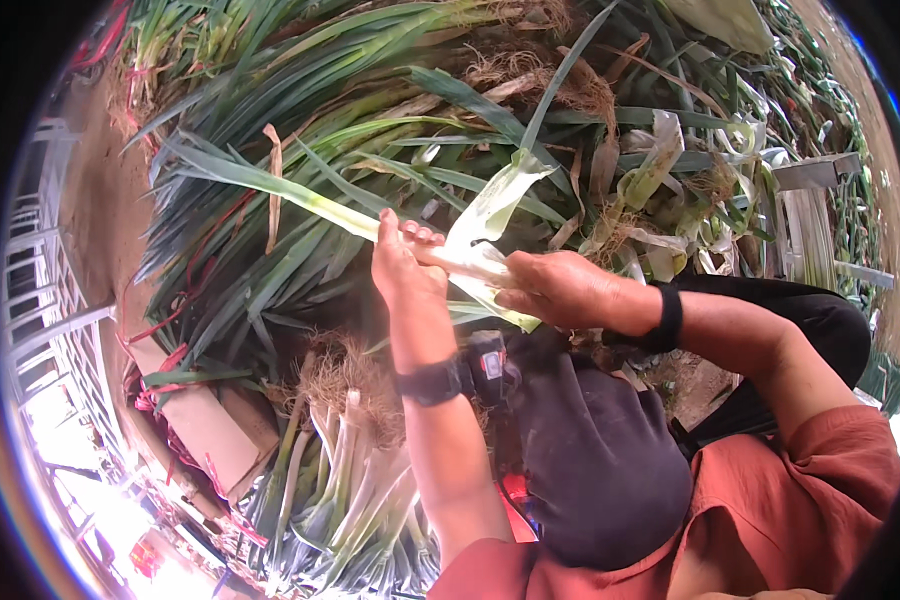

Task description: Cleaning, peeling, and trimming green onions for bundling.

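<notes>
My left hand (410, 262) is wrapped round the stalk of a long green onion (320, 208), whose green top points to the upper left. The fingers of my right hand (568, 288) are closed at its white end, just right of my left hand. Between the hands, a pale outer leaf (500, 200) stands away from the stalk, and another loose strip hangs below it. What exactly my right fingertips grip, stalk or outer skin, is hidden. Beyond my hands lies a large heap of green onions (300, 90) with leaves and roots on.
White-stemmed green onions (345, 450) with roots lie left of my left forearm. Farther left are a cardboard piece (210, 435), red cord (170, 365) and a white metal rack (55, 320). Peeled skins (660, 180) and a metal-topped stand (815, 172) are at the right.
</notes>
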Motion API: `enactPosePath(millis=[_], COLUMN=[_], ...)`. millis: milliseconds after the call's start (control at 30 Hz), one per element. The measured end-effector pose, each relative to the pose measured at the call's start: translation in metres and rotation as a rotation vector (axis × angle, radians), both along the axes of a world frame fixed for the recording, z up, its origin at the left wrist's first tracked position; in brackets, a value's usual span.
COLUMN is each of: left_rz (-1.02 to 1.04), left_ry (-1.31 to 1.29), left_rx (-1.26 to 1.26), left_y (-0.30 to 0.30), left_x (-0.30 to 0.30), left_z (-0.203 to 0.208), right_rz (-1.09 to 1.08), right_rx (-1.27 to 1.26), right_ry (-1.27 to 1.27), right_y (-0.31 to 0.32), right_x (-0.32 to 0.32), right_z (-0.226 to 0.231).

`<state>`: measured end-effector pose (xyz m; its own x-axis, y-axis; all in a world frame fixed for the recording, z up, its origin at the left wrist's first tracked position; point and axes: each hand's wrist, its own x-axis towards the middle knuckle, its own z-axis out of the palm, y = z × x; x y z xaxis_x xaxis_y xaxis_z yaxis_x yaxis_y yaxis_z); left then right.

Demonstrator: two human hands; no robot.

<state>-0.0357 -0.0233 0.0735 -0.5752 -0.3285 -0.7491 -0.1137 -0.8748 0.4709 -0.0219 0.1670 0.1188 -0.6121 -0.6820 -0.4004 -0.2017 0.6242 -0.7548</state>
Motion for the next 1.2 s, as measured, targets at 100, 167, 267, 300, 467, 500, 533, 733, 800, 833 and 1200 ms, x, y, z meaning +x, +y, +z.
enactPosePath(millis=[100,167,267,300,467,500,533,733,800,833,1200], left_rz=[0.006,0.019,0.085,0.080,0.098,0.100,0.106,0.157,0.162,0.158,-0.021], left_ry=[-0.018,-0.001,0.096,0.109,0.073,0.073,0.093,-0.024,-0.013,-0.011,0.123], left_rx=[0.007,0.024,0.077,0.082,0.004,0.016,0.011,-0.115,-0.117,-0.108,-0.394], left_y=[-0.009,-0.013,-0.012,-0.012,-0.013,-0.017,-0.022,-0.060,-0.061,-0.058,-0.142], left_x=[0.008,0.016,0.011,0.010,0.008,0.009,0.010,-0.011,-0.016,-0.019,0.008], left_z=[0.002,0.003,0.012,0.014,0.028,0.028,0.028,0.016,0.009,0.005,-0.008], right_rz=[-0.006,-0.047,0.032,-0.003,0.200,0.164,0.136,0.004,-0.008,-0.025,-0.187], right_rx=[-0.184,-0.381,-0.354,-0.379,-0.244,-0.200,-0.243,0.014,0.076,0.090,0.648], right_ry=[0.401,0.438,0.212,-0.082,-0.766,-0.863,-0.763,-0.400,-0.333,-0.304,0.763], right_y=[0.001,-0.014,-0.048,-0.058,-0.062,-0.055,-0.048,0.051,0.067,0.076,0.347], right_x=[-0.034,-0.060,-0.060,-0.055,-0.052,-0.048,-0.044,-0.045,-0.052,-0.056,-0.197], right_z=[0.005,0.020,-0.007,-0.010,-0.013,-0.010,-0.008,-0.002,0.019,0.023,-0.007])
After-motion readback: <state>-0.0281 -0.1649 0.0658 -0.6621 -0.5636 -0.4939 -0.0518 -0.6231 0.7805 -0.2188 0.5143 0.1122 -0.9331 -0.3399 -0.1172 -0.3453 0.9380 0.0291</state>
